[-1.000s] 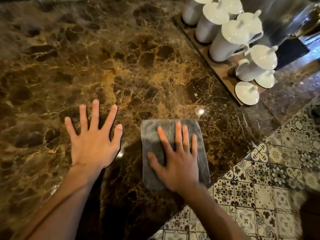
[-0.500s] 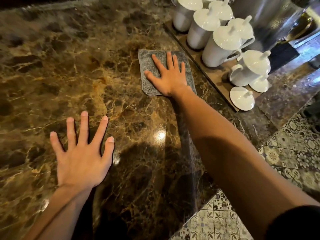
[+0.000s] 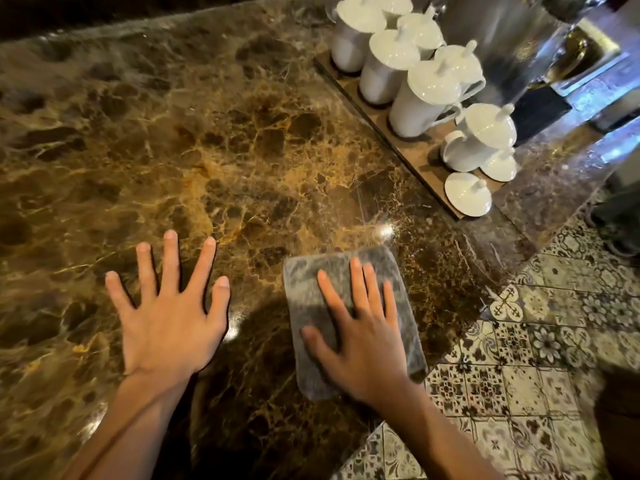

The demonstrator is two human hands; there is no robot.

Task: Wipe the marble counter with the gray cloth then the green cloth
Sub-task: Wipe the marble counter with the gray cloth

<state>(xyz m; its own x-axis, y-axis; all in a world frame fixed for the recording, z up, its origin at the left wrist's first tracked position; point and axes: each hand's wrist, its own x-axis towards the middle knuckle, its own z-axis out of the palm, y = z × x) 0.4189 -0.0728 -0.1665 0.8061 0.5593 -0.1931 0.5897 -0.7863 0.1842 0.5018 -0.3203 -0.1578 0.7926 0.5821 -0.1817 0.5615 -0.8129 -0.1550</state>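
The brown marble counter (image 3: pixel 242 140) fills most of the view. A folded gray cloth (image 3: pixel 304 289) lies flat on it near the front right edge. My right hand (image 3: pixel 360 337) presses palm-down on the cloth, fingers spread and pointing away from me, slightly blurred. To its left, my left hand (image 3: pixel 169 313) rests flat on the bare marble with fingers wide apart, holding nothing. No green cloth is in view.
A wooden tray (image 3: pixel 408 150) at the back right carries several white lidded cups (image 3: pixel 426 95), with two loose lids at its near end. A metal urn (image 3: pixel 502 39) stands behind it. The counter edge runs diagonally at the right, above patterned floor tiles (image 3: pixel 519 358).
My right hand has dragged the gray cloth back from beside the tray to the near edge of the counter. My left hand has stayed flat on the marble.
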